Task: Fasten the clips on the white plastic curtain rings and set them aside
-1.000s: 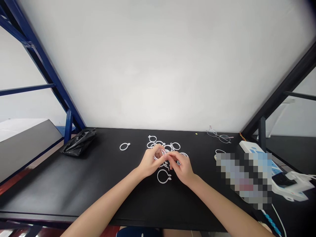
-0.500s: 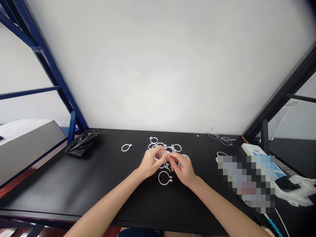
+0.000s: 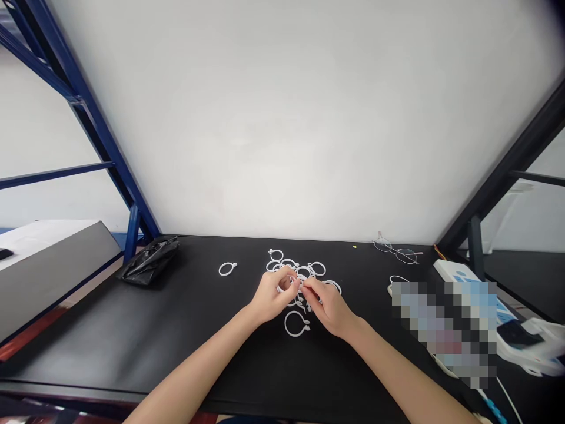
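Observation:
My left hand and my right hand meet over a loose pile of white plastic ring clips. Fingertips of both pinch together on a small white part of a ring clip, mostly hidden by my fingers. Closer to me, apart from the pile, a single open ring clip lies flat with its clasp ends pointing right. Another ring clip rests alone to the left of the pile.
On the black table, a black plastic bag lies at the back left. Eyeglasses rest at the back right. Nearer on the right are a blurred-out object and a white power strip. A grey-white box stands at far left.
The whole view has shifted slightly down. Both hands stay pinched together over the pile, with only small finger movement. The loose rings keep their places.

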